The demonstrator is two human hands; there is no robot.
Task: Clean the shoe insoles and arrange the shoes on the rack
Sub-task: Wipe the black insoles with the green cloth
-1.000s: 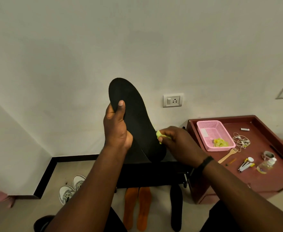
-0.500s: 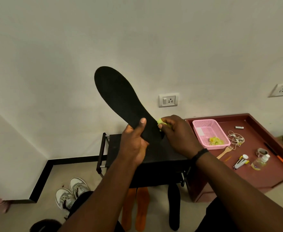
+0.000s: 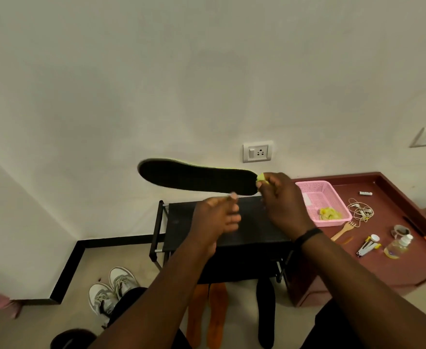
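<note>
The fingers [image 3: 266, 181] of the right hand [image 3: 283, 205] pinch 1 end of a black insole [image 3: 196, 178] together with a small yellow-green wad [image 3: 260, 177], likely a cleaning cloth, pressed at that same end. The insole is held out level in the air, pointing left, above the black shoe rack [image 3: 232, 227]. The left hand [image 3: 215, 219] sits just below the insole's near edge, its fingers loosely spread and holding nothing; 1 fingertip is close to the edge, but whether it touches cannot be told through the blur.

Further out, on the floor in front of the rack's near edge, lie 2 orange insoles [image 3: 208, 313] side by side and 1 more black insole [image 3: 266, 311]. A pair of grey-and-white sneakers [image 3: 112, 289] stands on the floor off the rack's left end — not on the rack. The rack's top shelf shows no shoes.

To the right stands a dark red counter [image 3: 383, 268]. Near its back left corner is a pink basket [image 3: 320, 200] holding a crumpled yellow cloth; beside it lie a tangle of earphones [image 3: 360, 211], a wooden fork [image 3: 344, 230] and a small clear bottle [image 3: 398, 246].

Judged from this, the task is at an early-to-middle stage: 1 insole is being wiped, whether the 3 on the floor are clean cannot be told, and refitting insoles and placing shoes on the rack is all still to do.
</note>
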